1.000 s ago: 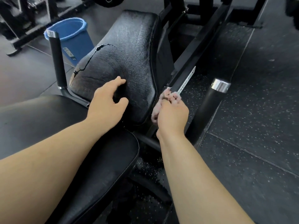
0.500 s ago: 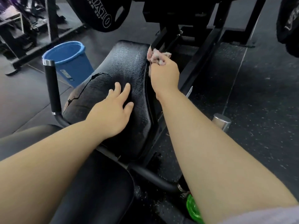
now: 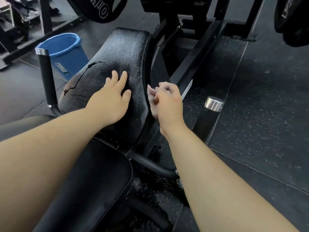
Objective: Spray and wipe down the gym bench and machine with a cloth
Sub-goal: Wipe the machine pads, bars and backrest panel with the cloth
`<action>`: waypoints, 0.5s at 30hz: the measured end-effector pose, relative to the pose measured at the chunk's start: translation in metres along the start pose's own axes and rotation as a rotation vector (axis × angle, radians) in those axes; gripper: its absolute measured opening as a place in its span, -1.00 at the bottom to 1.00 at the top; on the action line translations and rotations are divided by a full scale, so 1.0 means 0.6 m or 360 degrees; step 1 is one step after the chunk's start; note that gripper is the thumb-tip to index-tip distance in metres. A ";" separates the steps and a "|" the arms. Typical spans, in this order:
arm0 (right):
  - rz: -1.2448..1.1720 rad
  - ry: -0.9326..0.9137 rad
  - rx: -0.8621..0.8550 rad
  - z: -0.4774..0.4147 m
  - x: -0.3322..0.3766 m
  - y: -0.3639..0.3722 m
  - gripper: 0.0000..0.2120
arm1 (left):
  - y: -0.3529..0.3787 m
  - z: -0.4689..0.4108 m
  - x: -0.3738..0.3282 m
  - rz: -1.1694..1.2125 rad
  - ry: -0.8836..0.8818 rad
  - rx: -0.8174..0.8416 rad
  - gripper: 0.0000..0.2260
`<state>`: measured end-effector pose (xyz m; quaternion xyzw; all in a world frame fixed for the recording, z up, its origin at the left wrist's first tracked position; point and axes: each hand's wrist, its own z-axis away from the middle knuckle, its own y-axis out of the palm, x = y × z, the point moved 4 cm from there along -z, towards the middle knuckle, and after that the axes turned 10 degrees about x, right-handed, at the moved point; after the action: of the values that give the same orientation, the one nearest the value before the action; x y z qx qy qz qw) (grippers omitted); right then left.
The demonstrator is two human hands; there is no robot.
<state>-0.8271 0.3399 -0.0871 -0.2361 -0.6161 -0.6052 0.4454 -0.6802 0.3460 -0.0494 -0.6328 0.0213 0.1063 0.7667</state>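
A black padded bench pad (image 3: pixel 123 52) with a cracked, torn left side slopes away from me. My left hand (image 3: pixel 112 99) rests flat on its near half with the fingers spread. At the pad's right edge my right hand (image 3: pixel 168 104) grips a bunched pink cloth (image 3: pixel 153 96) against the side of the pad. A second black seat pad (image 3: pixel 87 185) lies under my left forearm. The black machine frame (image 3: pixel 197 56) runs up behind the pad. No spray bottle is in view.
A blue bin (image 3: pixel 65 52) stands on the floor left of the pad, behind a black handle post (image 3: pixel 46 79) with a chrome cap. Another chrome-capped post (image 3: pixel 212 104) stands at the right. Weight plates (image 3: pixel 100 9) hang above. Black speckled rubber floor (image 3: pixel 259 114) lies to the right.
My right hand has drawn the cloth back down the pad's right edge from the far top corner to the near middle. My left hand stays on the pad.
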 end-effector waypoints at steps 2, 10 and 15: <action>-0.0011 0.0066 -0.0059 -0.021 0.010 0.009 -0.83 | 0.002 -0.001 0.000 0.0013 0.0014 -0.0009 -0.49; 0.0416 0.0224 -0.0026 -0.009 -0.064 -0.015 -0.68 | 0.003 0.002 0.007 0.0061 0.0045 -0.0003 -0.48; 0.0412 -0.0518 -0.0559 -0.055 0.031 0.008 -0.78 | 0.007 0.000 0.012 0.0051 0.0047 -0.0026 -0.48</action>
<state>-0.8234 0.3045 -0.0734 -0.4806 -0.5300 -0.5949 0.3663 -0.6741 0.3475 -0.0547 -0.6402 0.0419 0.1095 0.7592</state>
